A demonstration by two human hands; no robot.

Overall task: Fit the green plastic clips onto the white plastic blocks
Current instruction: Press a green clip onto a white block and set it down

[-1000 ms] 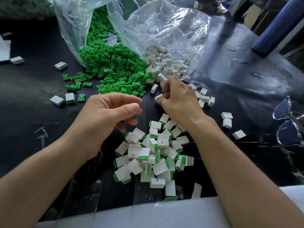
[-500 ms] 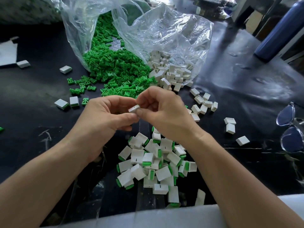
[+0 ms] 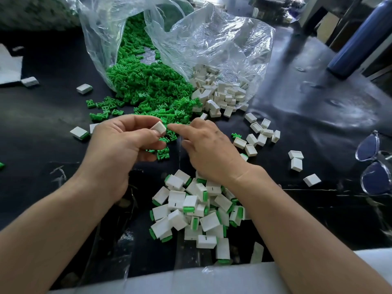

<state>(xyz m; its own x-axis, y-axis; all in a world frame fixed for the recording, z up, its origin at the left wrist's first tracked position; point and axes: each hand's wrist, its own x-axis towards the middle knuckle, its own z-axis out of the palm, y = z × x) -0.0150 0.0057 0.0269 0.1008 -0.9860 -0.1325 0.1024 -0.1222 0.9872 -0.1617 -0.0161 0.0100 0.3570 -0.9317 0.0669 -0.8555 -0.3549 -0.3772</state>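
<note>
the left hand (image 3: pixel 118 149) pinches a white block (image 3: pixel 158 127) between thumb and curled fingers. the right hand (image 3: pixel 210 149) holds nothing, forefinger stretched toward green clips (image 3: pixel 152 92) just beyond the fingertips.

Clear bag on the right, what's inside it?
White blocks piled at the mouth of the clear bag, some spilling onto the table. Farther back, crinkled glaring plastic hides whatever else it holds.
</note>
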